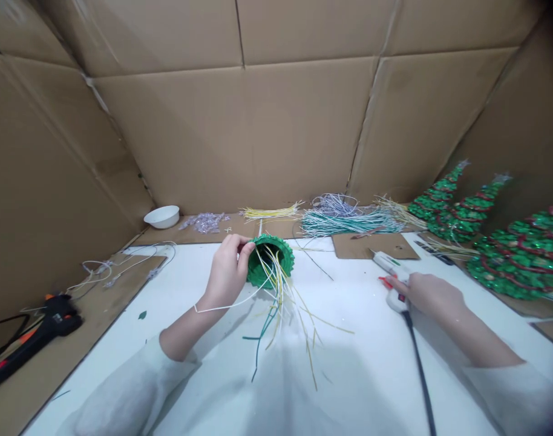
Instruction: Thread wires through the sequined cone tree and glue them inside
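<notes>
Hands first, as the head camera sees them. The left hand (226, 272) pinches the rim of a green scalloped cone (283, 251), thumb and fingers closed on its left edge. It holds the cone tipped so that the open mouth faces the camera, just above the white table (362, 375), a little left of centre. A bunch of thin wires (281, 309) (yellow, white and a few dark green) spills out of that mouth and fans down over the table toward the person.

The right hand (428, 293) is wrapped around the grip of a white glue gun (388, 266), low at the table and well to the right of the cone, with its nozzle pointing away and left. Its black cord (419, 363) runs back toward the person.

Along the far edge lie a white bowl (161, 216), a heap of clear beads (204, 222), a yellow bundle (271, 212) and a larger teal bundle (349, 222). At the right stand green glittery trees (521, 254) wound with red. At the left, a black and orange tool (35, 333) rests on cardboard beside loose white leads (122, 263).
</notes>
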A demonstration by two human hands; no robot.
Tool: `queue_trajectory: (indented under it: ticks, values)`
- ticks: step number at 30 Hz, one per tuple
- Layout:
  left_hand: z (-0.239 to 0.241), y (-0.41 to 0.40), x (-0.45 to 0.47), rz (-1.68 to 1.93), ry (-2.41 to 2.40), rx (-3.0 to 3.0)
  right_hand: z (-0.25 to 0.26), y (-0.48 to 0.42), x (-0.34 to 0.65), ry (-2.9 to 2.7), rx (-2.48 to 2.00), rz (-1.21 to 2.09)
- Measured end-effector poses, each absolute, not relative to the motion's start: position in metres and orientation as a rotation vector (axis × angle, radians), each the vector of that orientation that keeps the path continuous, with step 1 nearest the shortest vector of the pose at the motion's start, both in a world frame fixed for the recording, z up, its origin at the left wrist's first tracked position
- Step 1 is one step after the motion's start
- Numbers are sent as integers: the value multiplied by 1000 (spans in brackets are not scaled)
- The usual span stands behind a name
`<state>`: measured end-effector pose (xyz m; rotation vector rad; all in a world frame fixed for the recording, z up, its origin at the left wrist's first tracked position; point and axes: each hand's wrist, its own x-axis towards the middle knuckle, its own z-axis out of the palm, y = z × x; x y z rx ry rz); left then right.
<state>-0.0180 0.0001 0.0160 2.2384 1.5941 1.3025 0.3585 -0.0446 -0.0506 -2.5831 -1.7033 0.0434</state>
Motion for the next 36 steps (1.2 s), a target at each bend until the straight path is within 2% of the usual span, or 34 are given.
queue_trajectory:
  ticks: [16,20,24,26,29,36]
  values:
    - [13,9,-24,1326,1678,2167,-49,-64,367,-1374,-2573,392]
    - [15,9,-27,1329,1687,2146,-36,-67,365,-1011,-2400,490]
    - [19,8,-28,1321,1696,2095,-27,-71,350,-833,-1989,711]
    - [21,8,-28,1316,1696,2068,-21,-74,335,-921,-1747,824]
    - [23,7,-29,1311,1698,2021,-7,-78,306,-1248,-1568,803]
    - [23,9,-32,1305,1647,1863,10,-74,244,-1613,-1182,853]
